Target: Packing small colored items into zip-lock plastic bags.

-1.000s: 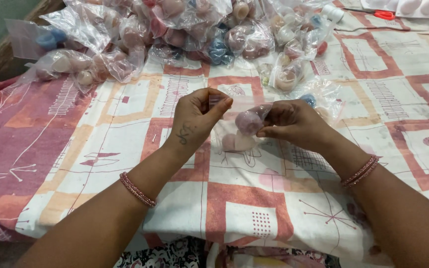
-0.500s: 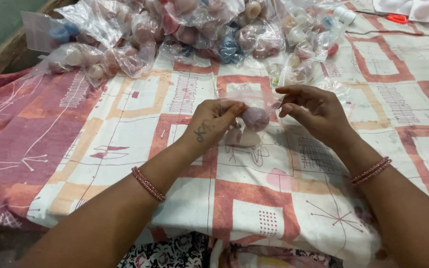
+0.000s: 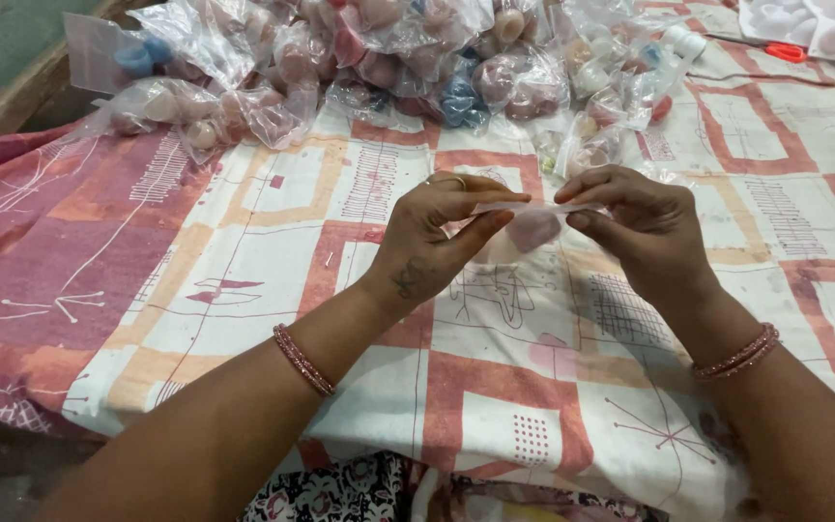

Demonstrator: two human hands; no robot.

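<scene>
So we've got our left hand [image 3: 437, 242] and right hand [image 3: 640, 227] pinching a clear pouch [image 3: 533, 220], mouth stretched sideways, pink lump hanging, above the patterned cloth [image 3: 244, 251].

Your arms are bare, no sleeves. Your left hand [image 3: 432, 246] wears a thin ring on one finger and has a small dark tattoo near the wrist. Each wrist carries a pink beaded bracelet: left bracelet [image 3: 302, 360], right bracelet [image 3: 738, 353].

Setting: home packing work area.
Surface: patterned bedsheet [image 3: 244, 242] under the fingers.
Stock: heap of filled clear bags [image 3: 388, 58] beyond the fingertips.
</scene>
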